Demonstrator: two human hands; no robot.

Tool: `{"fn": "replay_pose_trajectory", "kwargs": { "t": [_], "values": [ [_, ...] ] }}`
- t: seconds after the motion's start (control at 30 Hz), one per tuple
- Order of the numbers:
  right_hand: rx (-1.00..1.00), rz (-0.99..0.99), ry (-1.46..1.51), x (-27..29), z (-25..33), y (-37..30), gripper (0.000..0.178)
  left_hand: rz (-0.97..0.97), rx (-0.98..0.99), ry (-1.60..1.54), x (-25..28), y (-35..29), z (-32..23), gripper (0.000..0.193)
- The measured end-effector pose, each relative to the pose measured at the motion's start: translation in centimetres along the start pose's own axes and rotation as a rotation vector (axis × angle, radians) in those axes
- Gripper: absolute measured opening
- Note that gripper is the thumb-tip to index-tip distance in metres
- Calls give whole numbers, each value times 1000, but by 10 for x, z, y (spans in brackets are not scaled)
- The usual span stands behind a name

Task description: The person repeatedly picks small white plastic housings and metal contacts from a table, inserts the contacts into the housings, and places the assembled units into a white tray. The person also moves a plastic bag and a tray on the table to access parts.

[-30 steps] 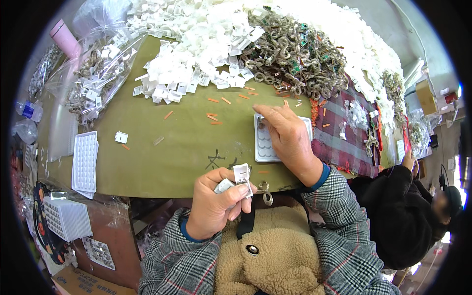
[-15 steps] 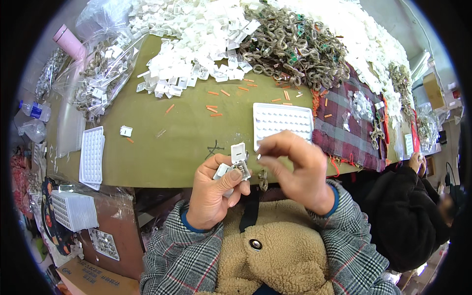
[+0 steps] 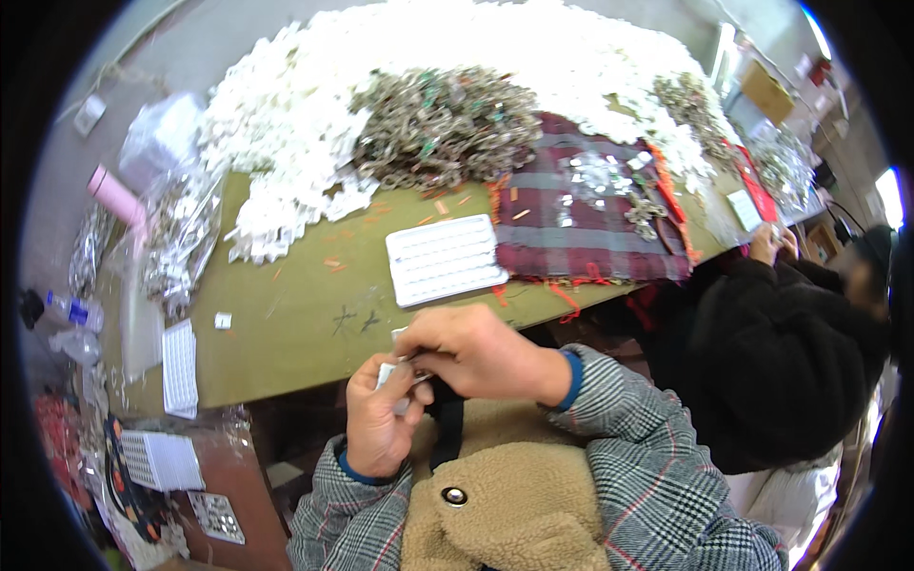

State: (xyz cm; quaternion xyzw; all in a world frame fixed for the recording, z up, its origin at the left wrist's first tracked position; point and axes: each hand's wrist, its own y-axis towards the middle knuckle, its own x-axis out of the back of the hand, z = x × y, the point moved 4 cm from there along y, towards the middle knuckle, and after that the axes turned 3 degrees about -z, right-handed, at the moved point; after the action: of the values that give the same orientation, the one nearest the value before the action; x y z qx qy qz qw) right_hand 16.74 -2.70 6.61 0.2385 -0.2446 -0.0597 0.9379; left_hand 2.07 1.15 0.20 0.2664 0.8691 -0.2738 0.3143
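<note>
Worktop (image 3: 286,333), olive green, bare in its near part, spread before you. Left hand (image 3: 376,428), yours: raised just off the near edge, thumb and fingers closed round a small white case (image 3: 386,374), which sits between them and is partly covered. Right hand (image 3: 481,352), yours: brought in from the side, touching at the same spot, thumb and fingertips drawn together over the case; whether they pinch it or some smaller part, you cannot tell, since your own fingers hide it. White tray (image 3: 447,274), one, marked in rows: flat on the worktop beyond your right hand, its right end against a plaid cloth (image 3: 571,228) of maroon and grey with orange-red fringe. Clear bits and small metal parts lie on that cloth. Metal coils (image 3: 443,133), one tangled heap: behind the tray, with a broad bank of white pieces (image 3: 276,190) at its left and back. Orange strips (image 3: 333,265), loose, several: between the heaps and you. Single white piece (image 3: 222,321): on your left, near a stack of white trays (image 3: 179,371). Clear bag (image 3: 186,238) of mixed parts: further back on that side, next to a pink cylinder (image 3: 116,197). Co-worker (image 3: 781,362) in dark clothing: seated on your right, hands at the far end of the worktop.
</note>
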Motion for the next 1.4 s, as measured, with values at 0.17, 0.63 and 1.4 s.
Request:
{"fn": "replay_pose_trajectory", "kwargs": {
  "t": [0.17, 0.63, 1.4],
  "values": [
    [402, -206, -390, -15, 18, -27, 40, 12, -40, 16, -5, -6, 1, 11],
    [-698, -64, 422, -3, -14, -44, 14, 47, 146, 226, -16, -10, 11, 10],
    [453, -155, -246, 21, 11, -39, 29, 200, 446, -152, -10, 4, 21, 17]
  ]
}}
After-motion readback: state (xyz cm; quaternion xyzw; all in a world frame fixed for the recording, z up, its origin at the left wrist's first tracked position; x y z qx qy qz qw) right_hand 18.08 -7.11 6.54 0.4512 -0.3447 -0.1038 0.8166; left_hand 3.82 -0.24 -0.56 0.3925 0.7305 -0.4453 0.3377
